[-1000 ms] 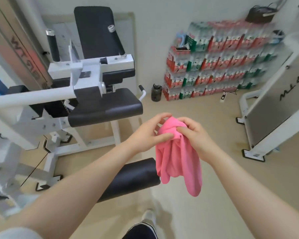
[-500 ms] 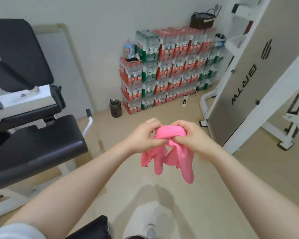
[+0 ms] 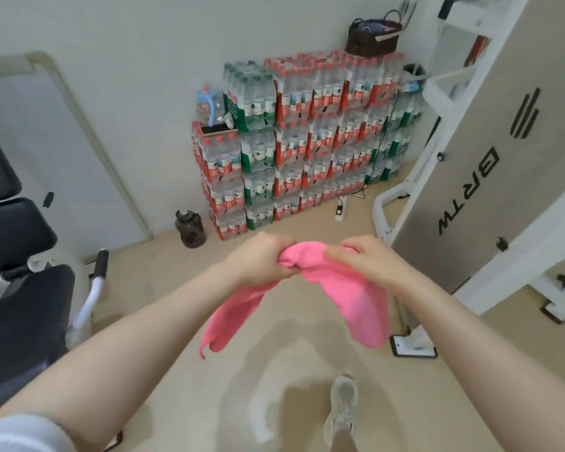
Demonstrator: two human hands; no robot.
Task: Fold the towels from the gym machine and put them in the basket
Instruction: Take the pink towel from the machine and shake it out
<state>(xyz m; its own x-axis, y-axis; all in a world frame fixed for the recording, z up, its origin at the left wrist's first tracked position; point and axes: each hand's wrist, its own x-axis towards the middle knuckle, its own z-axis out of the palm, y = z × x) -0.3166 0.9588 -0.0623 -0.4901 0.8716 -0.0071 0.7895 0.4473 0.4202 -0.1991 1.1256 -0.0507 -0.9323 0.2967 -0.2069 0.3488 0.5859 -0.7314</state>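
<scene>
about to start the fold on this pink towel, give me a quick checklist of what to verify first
1. Left hand grips the pink towel: ok.
2. Right hand grips the top edge too: ok.
3. Towel spread flat between the hands: not ok, it is bunched, with two loose ends hanging.
4. Towel clear of the floor: ok.
5. Corners found: cannot tell.
6. Basket located: ok, a dark one sits atop the stacked bottle packs; whether it is the target, cannot tell.

Gym: padded machine [image 3: 17, 321], stacked bottled-water packs [image 3: 307, 141].

towel [image 3: 336, 288] between hands, basket [image 3: 372, 39] atop bottle packs [image 3: 307, 141]
</scene>
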